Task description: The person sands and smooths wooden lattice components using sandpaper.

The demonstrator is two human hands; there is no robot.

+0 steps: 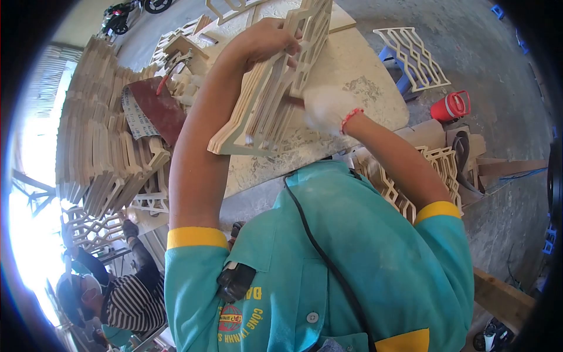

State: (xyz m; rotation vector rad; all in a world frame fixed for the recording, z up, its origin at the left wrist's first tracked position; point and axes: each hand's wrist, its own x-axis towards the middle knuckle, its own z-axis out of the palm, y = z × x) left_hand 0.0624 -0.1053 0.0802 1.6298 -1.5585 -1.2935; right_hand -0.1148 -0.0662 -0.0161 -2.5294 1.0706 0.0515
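Note:
A stack of wooden lattice frames point(258, 111) with zigzag edges stands tilted on the worktable point(375, 88). My left hand point(267, 41) is bare, its fingers curled around the upper part of these frames. In a white glove, my right hand point(328, 108) is close against the right side of the stack and smeared by motion. A reddish-brown flat piece point(294, 101), which looks like sandpaper, sticks out of its closed fingers toward the slats. The glove hides the rest of that piece.
Tall piles of wooden parts point(99, 129) crowd the left, with a sandpaper sheet point(153, 108) on them. Beyond the table are a lattice panel point(413, 58) on a blue stool and a red jug point(450, 107). More frames point(440, 164) stand at right. A co-worker point(126, 299) is lower left.

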